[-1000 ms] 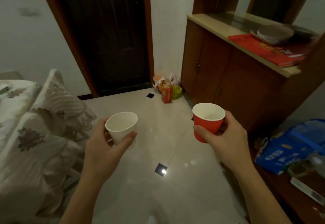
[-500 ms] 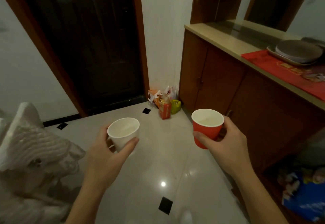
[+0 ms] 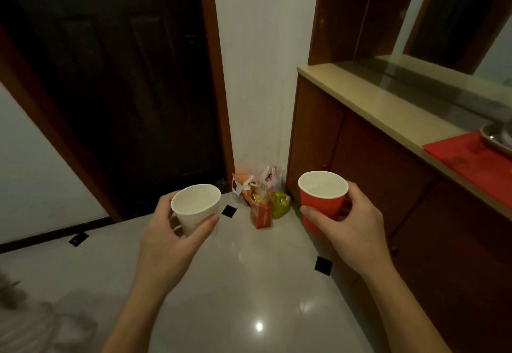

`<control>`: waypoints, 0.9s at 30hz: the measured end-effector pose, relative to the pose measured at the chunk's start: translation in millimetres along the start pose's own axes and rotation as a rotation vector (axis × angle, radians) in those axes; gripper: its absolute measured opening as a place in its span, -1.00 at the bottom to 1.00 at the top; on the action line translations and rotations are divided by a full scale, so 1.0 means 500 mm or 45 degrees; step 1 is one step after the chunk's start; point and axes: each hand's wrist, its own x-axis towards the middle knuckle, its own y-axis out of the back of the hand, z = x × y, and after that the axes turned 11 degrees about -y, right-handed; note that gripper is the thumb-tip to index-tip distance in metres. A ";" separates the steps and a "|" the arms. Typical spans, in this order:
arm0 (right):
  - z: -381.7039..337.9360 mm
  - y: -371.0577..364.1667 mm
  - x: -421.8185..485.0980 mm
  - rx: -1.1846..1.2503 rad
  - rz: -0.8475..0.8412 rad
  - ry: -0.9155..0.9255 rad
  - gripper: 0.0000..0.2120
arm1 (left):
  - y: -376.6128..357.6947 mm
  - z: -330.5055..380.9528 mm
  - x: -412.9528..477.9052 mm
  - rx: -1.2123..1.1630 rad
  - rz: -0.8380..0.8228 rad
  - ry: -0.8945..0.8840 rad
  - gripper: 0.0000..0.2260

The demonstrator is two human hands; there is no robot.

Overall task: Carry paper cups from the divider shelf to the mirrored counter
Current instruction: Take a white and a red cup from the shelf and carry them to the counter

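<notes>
My left hand is wrapped around a white paper cup, held upright above the tiled floor. A red paper cup with a white inside sits upright in my right hand. Both cups look empty. The mirrored counter, a beige top on brown wooden cabinets with a mirror behind it, runs along the right side, above and beyond the red cup.
A red mat and a metal tray lie at the counter's right end. Snack packets and bags sit on the floor in the corner. A dark door fills the left. Pale cloth shows at bottom left.
The view has moved forward and turned toward the corner; the counter is closer and the sofa has slid out of frame. Both hands still hold their cups the same way.
</notes>
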 end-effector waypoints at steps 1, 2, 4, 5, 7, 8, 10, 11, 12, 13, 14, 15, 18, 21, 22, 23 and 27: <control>0.002 -0.007 0.040 -0.001 0.008 0.008 -0.35 | -0.013 -0.010 0.037 0.005 0.002 -0.010 -0.41; 0.004 -0.016 0.076 0.000 0.010 0.010 -0.35 | -0.025 -0.019 0.070 0.010 0.003 -0.018 -0.41; 0.010 -0.035 0.138 0.001 -0.004 0.004 -0.33 | -0.047 -0.040 0.128 0.018 0.011 -0.026 -0.42; 0.014 -0.046 0.166 -0.002 -0.014 0.003 -0.33 | -0.058 -0.053 0.154 0.018 0.014 -0.030 -0.42; 0.023 -0.072 0.223 -0.006 -0.032 -0.004 -0.31 | -0.080 -0.080 0.204 0.010 0.012 -0.026 -0.41; 0.027 -0.086 0.251 -0.008 -0.039 -0.014 -0.31 | -0.092 -0.094 0.229 0.001 0.008 -0.021 -0.41; 0.036 -0.115 0.306 -0.020 -0.046 -0.030 -0.30 | -0.114 -0.125 0.279 -0.028 -0.004 -0.024 -0.43; 0.040 -0.130 0.333 -0.029 -0.049 -0.036 -0.30 | -0.124 -0.143 0.305 -0.038 -0.011 -0.026 -0.45; 0.042 -0.145 0.359 -0.040 -0.049 -0.042 -0.30 | -0.133 -0.161 0.334 -0.042 -0.019 -0.027 -0.46; 0.044 -0.160 0.386 -0.051 -0.045 -0.046 -0.31 | -0.142 -0.180 0.365 -0.046 -0.026 -0.027 -0.46; 0.044 -0.174 0.414 -0.056 -0.036 -0.050 -0.31 | -0.151 -0.199 0.398 -0.054 -0.029 -0.030 -0.47; 0.044 -0.188 0.443 -0.054 -0.022 -0.056 -0.32 | -0.161 -0.218 0.433 -0.067 -0.034 -0.038 -0.49; 0.043 -0.227 0.534 -0.012 0.054 -0.088 -0.36 | -0.197 -0.275 0.545 -0.122 -0.078 -0.076 -0.53; 0.035 -0.261 0.624 -0.042 0.151 -0.145 -0.36 | -0.236 -0.321 0.667 -0.182 -0.163 -0.106 -0.53; 0.033 -0.271 0.652 -0.057 0.183 -0.161 -0.33 | -0.248 -0.334 0.708 -0.198 -0.193 -0.124 -0.52; 0.033 -0.278 0.678 -0.068 0.215 -0.181 -0.31 | -0.262 -0.346 0.748 -0.217 -0.228 -0.140 -0.51; 0.037 -0.277 0.760 -0.125 0.327 -0.241 -0.28 | -0.334 -0.366 0.890 -0.326 -0.329 -0.190 -0.50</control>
